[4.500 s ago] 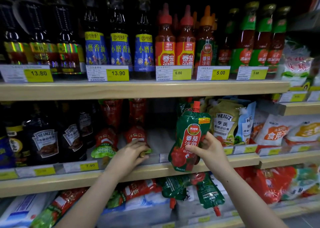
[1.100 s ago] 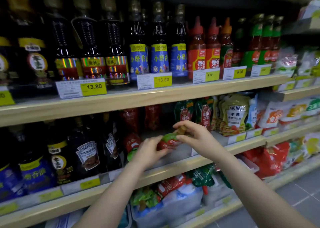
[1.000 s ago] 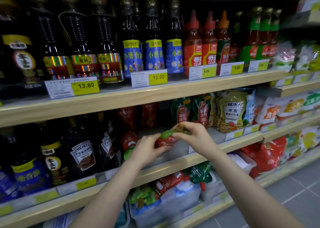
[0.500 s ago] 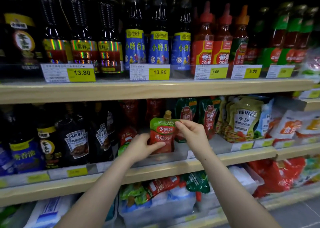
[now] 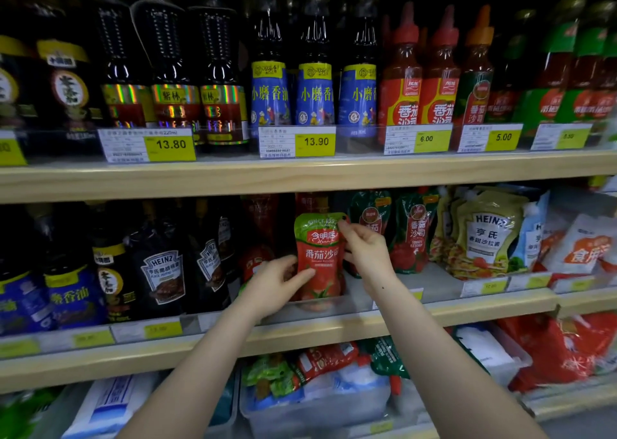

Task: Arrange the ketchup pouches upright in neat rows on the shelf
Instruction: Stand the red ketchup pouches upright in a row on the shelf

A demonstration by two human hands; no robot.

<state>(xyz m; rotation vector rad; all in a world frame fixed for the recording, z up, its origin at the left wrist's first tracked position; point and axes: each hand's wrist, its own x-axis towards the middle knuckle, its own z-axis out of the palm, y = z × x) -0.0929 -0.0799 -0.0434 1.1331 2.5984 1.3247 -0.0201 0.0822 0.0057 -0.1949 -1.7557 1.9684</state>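
— Where is this?

— A shop aisle with pale wooden shelves; the middle shelf (image 5: 467, 305) carries sauce bottles and pouches.

— What changed?

— Half a second ago the red-and-green ketchup pouch (image 5: 319, 258) had its cap showing; now it stands upright on the shelf, the top hidden.

— The grips?

— The left hand (image 5: 273, 285) closes on its lower left side; the right hand (image 5: 365, 249) pinches its top right corner.

— Counts?

— Two green ketchup pouches (image 5: 412, 234) stand just right of it; five yellow price tags (image 5: 315, 142) hang above.

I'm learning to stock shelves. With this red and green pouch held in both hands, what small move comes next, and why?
Probably settle the ketchup pouch squarely on the middle shelf, then let go. It stands upright, the left hand at its lower edge, the right hand at its top corner.
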